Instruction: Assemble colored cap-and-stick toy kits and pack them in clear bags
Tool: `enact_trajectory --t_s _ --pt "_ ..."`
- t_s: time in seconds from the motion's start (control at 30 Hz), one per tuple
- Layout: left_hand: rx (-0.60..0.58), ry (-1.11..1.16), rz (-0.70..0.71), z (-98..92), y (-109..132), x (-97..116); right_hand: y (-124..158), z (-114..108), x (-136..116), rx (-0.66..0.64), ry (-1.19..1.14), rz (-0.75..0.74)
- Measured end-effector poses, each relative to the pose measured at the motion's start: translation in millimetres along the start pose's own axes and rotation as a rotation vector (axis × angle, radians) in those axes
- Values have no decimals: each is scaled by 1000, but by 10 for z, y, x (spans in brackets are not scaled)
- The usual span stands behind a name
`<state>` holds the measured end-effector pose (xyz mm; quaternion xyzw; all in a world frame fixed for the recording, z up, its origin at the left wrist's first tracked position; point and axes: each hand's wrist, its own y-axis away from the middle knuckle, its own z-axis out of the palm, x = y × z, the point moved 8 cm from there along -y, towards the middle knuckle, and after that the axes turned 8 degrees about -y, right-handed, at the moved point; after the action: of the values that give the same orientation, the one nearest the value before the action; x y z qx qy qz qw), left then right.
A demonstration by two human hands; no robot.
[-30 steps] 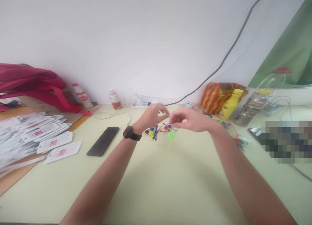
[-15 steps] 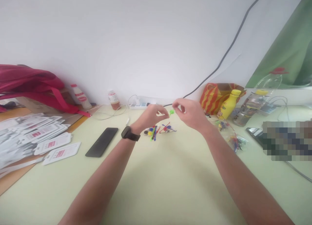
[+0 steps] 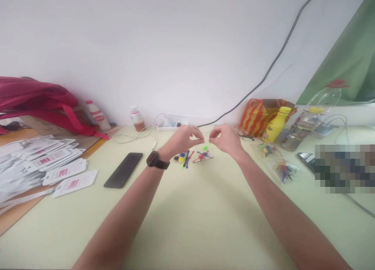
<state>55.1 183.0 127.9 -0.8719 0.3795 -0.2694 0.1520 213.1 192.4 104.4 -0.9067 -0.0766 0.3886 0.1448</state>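
Over the far middle of the table, my left hand (image 3: pixel 186 140) has thumb and finger brought together in a pinch. Opposite it, my right hand (image 3: pixel 226 140) is curled with its thumb and forefinger close together. Anything at either set of fingertips is too small to make out. A small bright green plastic piece (image 3: pixel 205 148) shows just below the gap between the hands; whether it touches the table is unclear. Beneath are thin coloured plastic sticks with pointed ends (image 3: pixel 186 160), small round discs (image 3: pixel 181 157), and a red and blue cluster (image 3: pixel 202 157).
A black phone (image 3: pixel 123 170) lies left of my hands, beyond it a pile of badges (image 3: pixel 74 183). Small bottles (image 3: pixel 137 119) and a power strip (image 3: pixel 168 125) stand by the wall. To the right are bagged plastic pieces (image 3: pixel 284 170), glasses (image 3: pixel 246 137) and a yellow bottle (image 3: pixel 276 125).
My right hand has come down, level with my left. The green piece, earlier between the fingertips, now sits lower, beneath them. My left hand has barely moved.
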Motion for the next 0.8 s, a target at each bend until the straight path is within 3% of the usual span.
enact_trajectory --t_s 0.1,0.23,0.4,0.63,0.8 --pt "-13 -10 5 6 4 -7 -1 -14 -43 -69 2 -62" --pt "-16 -28 15 1 6 -17 53 17 -196 -266 -79 -223" --pt "-24 -34 30 8 5 3 176 132 -185 -515 -78 -155" --pt "-21 -12 20 -1 8 0 139 113 -256 -419 -63 -304" --pt "-21 -18 31 2 9 7 159 177 -188 -475 -6 -248"
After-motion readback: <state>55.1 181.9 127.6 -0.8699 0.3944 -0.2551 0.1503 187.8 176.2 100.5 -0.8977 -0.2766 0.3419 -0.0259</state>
